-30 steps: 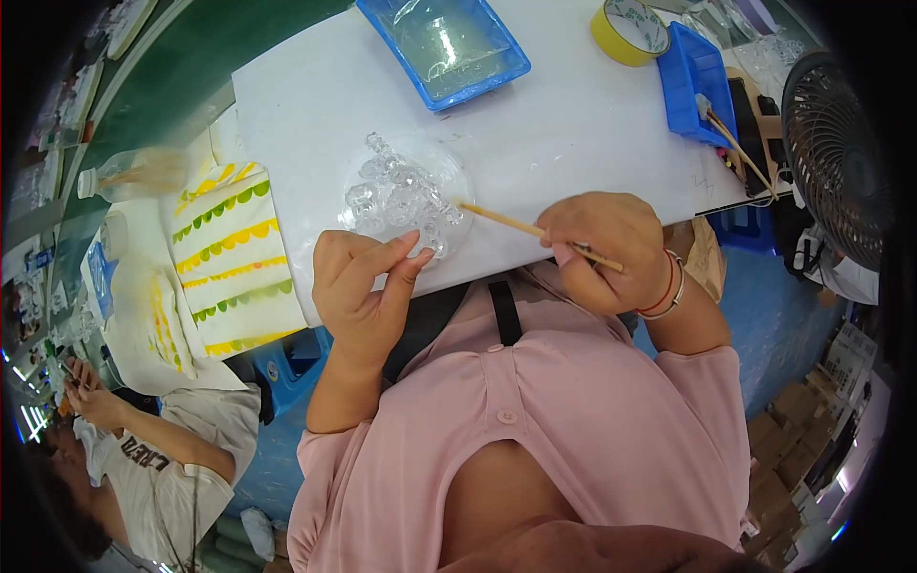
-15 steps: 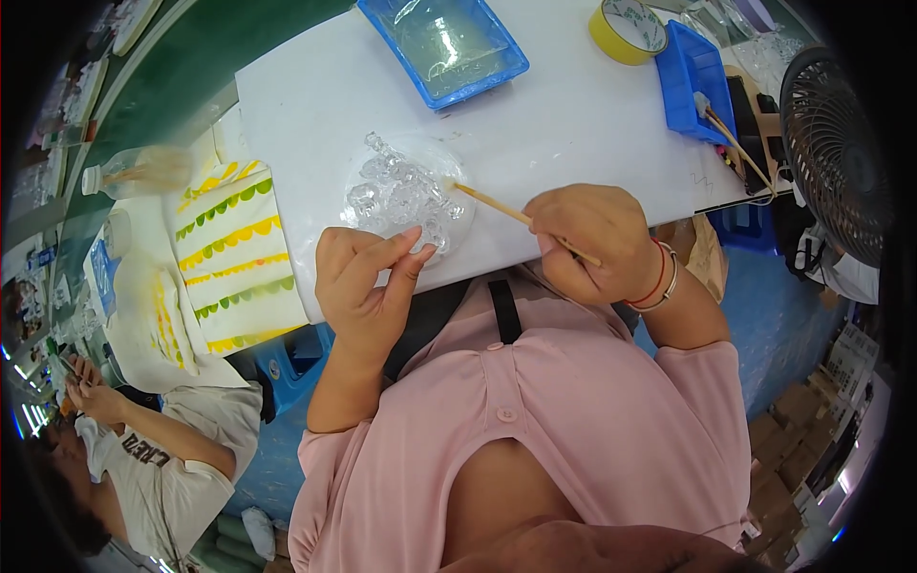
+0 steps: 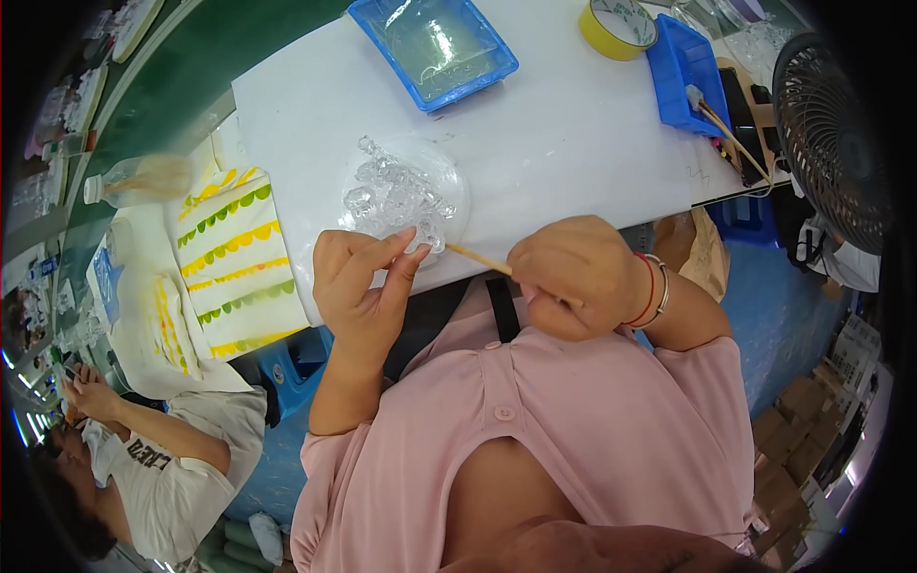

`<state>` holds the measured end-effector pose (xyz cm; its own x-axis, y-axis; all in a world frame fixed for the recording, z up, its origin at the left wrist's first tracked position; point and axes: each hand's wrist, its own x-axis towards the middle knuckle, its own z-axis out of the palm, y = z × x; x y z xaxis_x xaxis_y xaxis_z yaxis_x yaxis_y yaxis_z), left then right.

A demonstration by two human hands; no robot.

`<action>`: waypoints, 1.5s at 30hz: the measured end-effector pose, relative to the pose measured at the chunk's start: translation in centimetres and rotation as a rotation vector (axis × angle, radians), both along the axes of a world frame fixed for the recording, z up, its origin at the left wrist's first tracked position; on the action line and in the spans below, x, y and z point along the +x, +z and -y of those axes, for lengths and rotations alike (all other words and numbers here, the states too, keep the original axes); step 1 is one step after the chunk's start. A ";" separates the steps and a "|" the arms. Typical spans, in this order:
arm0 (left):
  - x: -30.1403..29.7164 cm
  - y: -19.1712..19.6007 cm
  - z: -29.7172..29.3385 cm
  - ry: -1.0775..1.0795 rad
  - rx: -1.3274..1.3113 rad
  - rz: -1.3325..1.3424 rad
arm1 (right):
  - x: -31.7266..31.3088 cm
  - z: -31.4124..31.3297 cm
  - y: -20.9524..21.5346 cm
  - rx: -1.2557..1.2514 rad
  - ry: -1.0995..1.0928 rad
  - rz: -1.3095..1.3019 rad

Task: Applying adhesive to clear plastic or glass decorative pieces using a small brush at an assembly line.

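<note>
A cluster of clear, glassy pieces (image 3: 392, 196) lies on a round translucent dish (image 3: 453, 172) on the white-covered table. My left hand (image 3: 355, 282) is at the dish's near edge, thumb and forefinger pinched on a small clear piece (image 3: 436, 239); its exact shape is hard to make out. To the right, my right hand (image 3: 581, 277) is closed around a thin wooden stick (image 3: 480, 259). The stick's tip points left and reaches the small clear piece at my left fingertips; whether they touch cannot be told.
Beyond the dish stands a blue tray (image 3: 509, 67) holding clear material. Yellow tape (image 3: 611, 43), a blue bin (image 3: 683, 72) and a black fan (image 3: 831, 143) stand at right. Left are a patterned cloth (image 3: 234, 258) and plastic bottle (image 3: 143, 180). Another person (image 3: 181, 449) sits at lower left.
My right hand has come nearer and slightly left, bringing the stick's tip from the dish's right side down to the piece in my left hand. My left hand stays nearly still.
</note>
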<state>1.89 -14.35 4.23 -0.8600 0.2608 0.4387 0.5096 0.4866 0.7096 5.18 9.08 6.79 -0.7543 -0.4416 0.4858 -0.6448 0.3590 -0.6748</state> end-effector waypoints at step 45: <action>-34.9 -0.9 -0.9 0.627 -0.148 -0.142 | 0.7 -4.6 -5.9 -0.050 -0.237 -0.305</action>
